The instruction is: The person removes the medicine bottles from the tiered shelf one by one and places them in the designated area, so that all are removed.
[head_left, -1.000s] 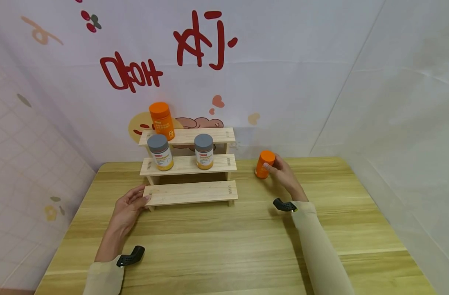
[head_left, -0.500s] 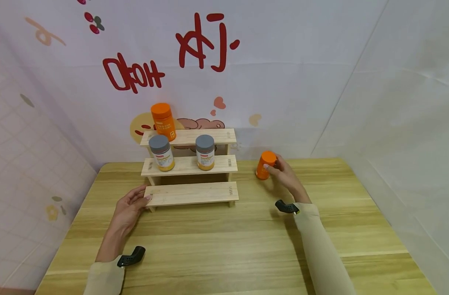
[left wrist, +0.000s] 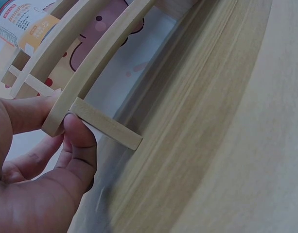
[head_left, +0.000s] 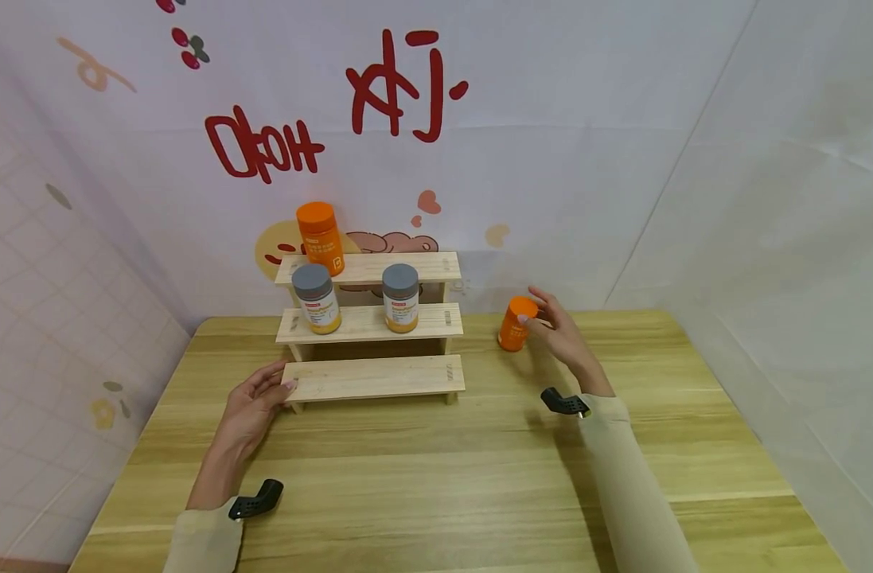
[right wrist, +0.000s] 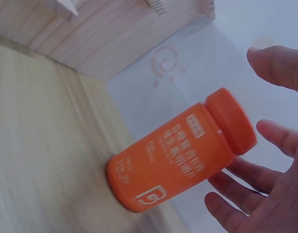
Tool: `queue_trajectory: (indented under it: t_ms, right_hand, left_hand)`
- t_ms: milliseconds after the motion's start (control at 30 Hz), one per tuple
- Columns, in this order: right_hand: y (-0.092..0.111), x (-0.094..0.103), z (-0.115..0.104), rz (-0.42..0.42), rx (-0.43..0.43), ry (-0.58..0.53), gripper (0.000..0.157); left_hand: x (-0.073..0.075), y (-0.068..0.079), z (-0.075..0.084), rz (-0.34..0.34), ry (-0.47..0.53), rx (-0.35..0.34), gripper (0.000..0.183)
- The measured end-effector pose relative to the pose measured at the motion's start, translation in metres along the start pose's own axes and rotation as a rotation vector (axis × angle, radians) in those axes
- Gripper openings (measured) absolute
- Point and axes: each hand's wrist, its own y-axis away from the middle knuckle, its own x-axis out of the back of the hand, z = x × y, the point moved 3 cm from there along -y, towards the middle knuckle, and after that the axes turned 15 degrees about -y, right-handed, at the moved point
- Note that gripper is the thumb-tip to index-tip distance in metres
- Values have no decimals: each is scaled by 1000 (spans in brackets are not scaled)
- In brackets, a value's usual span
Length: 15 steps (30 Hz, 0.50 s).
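Note:
An orange supplement bottle (head_left: 517, 325) stands upright on the table to the right of a three-step wooden display rack (head_left: 373, 377). Beside its lid is my right hand (head_left: 559, 333), fingers spread and loosely bent; in the right wrist view the thumb is well apart from the orange bottle (right wrist: 173, 160). My left hand (head_left: 253, 402) pinches the left end of the rack's lowest step (left wrist: 85, 73) between thumb and fingers. A second orange bottle (head_left: 321, 240) sits at the left of the top step. Two grey-lidded bottles (head_left: 317, 301) stand on the middle step, one left, one right.
The wood-grain table (head_left: 436, 493) extends in front of the rack. Close behind it hangs a white printed backdrop (head_left: 572, 183), with another white sheet (head_left: 801, 239) along the right side. Each wrist carries a black camera mount (head_left: 256, 499).
My right hand has loosened from the orange bottle, its fingers spreading and drawing slightly right, while the bottle stays in place. My left hand keeps its grip on the rack.

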Motion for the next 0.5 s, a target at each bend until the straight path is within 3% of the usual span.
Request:
queue_trajectory:
  t_ms: [500]
  right_hand:
    - [3,-2,-36,14,115,60,72]
  left_hand:
    - [0,-1,-1,16,-20,20,67]
